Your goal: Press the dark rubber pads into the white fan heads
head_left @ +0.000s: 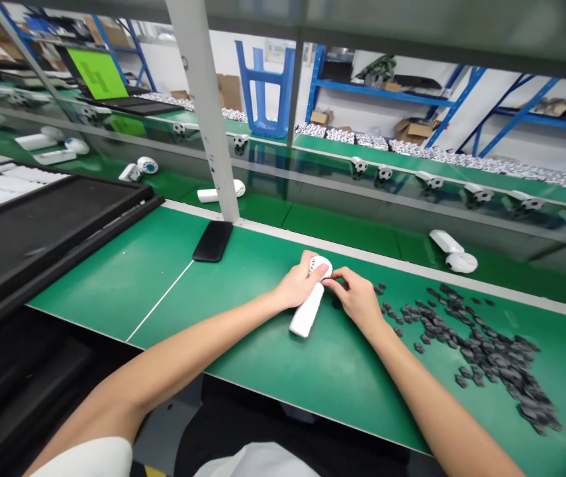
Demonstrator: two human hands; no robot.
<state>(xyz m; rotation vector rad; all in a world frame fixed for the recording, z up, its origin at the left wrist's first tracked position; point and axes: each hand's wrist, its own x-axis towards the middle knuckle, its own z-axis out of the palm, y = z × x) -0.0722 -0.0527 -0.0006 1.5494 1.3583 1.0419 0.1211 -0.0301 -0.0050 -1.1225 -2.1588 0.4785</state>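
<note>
My left hand [302, 281] is closed around the round head of a white device with a ball-shaped head and a flat handle [307, 311]. The handle slants down toward me over the green tabletop. My right hand [355, 295] is at the head's right side, thumb and forefinger pinched together against its edge. Whatever sits between those fingertips is too small and covered to make out. To the right of this hand lies a loose spread of small black pieces [491, 351], a few of them close to its wrist.
A black phone [213, 240] lies by the white post [208, 119]. Black trays [64, 218] are stacked at left. Beyond the table's raised edge, a green belt [312, 228] carries similar white devices, one of them [454, 252] at right. Football-patterned heads [431, 180] line the far ledge.
</note>
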